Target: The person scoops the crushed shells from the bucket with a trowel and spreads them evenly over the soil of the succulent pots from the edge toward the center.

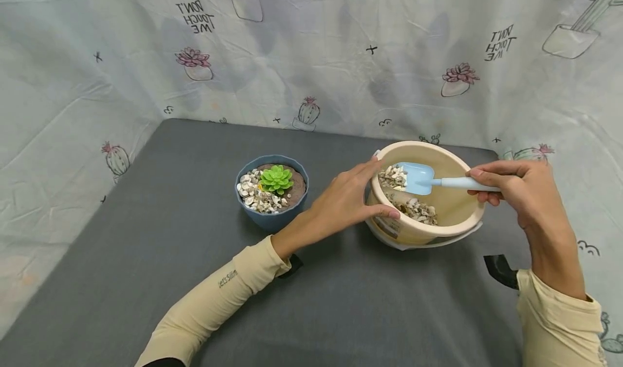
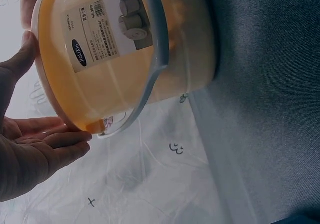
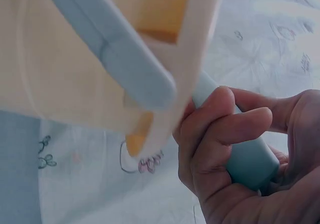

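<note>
2 containers on the grey cloth (image 1: 194, 221), head view: blue pot (image 1: 272, 222), and to its R the cream bucket (image 1: 457, 207). Pot holds brown soil (image 1: 296, 186), a bright green succulent (image 1: 276, 180) approx. mid, pale shell bits (image 1: 258, 200) heaped mostly on the L & front. Bucket has more shell bits low inside, plus a pile at the tip of my shovel (image 1: 419, 179); can't tell if that's on the blade or behind it. Shovel's in the bucket mouth: light blue blade, paler handle out over the R rim. My R hand (image 1: 521, 188) pinches that handle. L hand (image 1: 340, 199) spread, thumb at near rim, fingers at L rim.

L wrist cam: adds the label (image 2: 107, 29) on the bucket's side (barcode, product pic, black oval logo) & the blue-grey bail (image 2: 161, 44), both partly or fully hidden from above. Wall tinted orange nr the rim. L thumb + straight fingers touch the rim, wide gap betw. them. Contents hidden.

R wrist cam: R fingers curled round the shovel handle, just beside the rim. Handle's fat end looks teal here, near-white in head view. Blade hidden. Bail end close up, drape (image 3: 270, 49) w/ plant prints behind.
</note>
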The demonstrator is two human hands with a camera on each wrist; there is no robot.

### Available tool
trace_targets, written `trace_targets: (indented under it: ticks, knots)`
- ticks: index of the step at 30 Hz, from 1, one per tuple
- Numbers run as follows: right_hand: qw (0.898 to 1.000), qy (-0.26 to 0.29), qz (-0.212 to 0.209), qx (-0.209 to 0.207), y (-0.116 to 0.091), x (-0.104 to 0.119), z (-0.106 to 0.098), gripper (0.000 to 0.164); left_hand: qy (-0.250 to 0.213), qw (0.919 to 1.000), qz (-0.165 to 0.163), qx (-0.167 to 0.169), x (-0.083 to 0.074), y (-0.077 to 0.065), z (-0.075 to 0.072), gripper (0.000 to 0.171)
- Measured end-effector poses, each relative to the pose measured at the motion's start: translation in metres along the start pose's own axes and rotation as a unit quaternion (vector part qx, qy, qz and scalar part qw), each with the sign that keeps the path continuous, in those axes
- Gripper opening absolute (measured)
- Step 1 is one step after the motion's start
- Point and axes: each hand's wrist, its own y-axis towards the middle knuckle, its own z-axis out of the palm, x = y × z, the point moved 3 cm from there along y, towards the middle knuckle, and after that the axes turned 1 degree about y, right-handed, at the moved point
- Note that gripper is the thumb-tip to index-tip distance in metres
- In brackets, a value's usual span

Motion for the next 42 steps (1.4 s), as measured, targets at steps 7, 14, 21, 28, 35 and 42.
trace_targets:
  ticks: [7,14,21,28,35,42]
  knots:
    - [0.988,0.152,-0.003,-0.018,-0.008,-0.002,-0.013,0.03,-0.001,1.0,-0.004,-0.003,0.002,-0.002,0.001,0.1]
    - [0.972,0.23,-0.031,-0.046,-0.013,0.003,-0.014,0.019,0.016,0.9992,-0.017,0.031,0.004,-0.005,-0.002,0.102]
    - [0.949,0.304,-0.08,-0.025,-0.012,0.025,0.01,0.018,0.055,0.9977,-0.02,0.035,0.022,-0.035,-0.031,0.098]
    - [0.931,0.327,-0.149,0.056,-0.015,0.052,0.068,0.014,0.07,0.991,-0.109,0.034,0.063,-0.086,-0.095,0.11]
    - [0.971,0.164,-0.147,0.09,-0.017,0.071,0.134,0.007,0.09,0.9729,-0.19,0.096,0.104,-0.114,-0.121,0.129]
    - [0.964,-0.081,-0.246,0.066,-0.025,0.087,0.179,0.009,0.095,0.9682,-0.211,0.095,0.113,-0.117,-0.122,0.133]
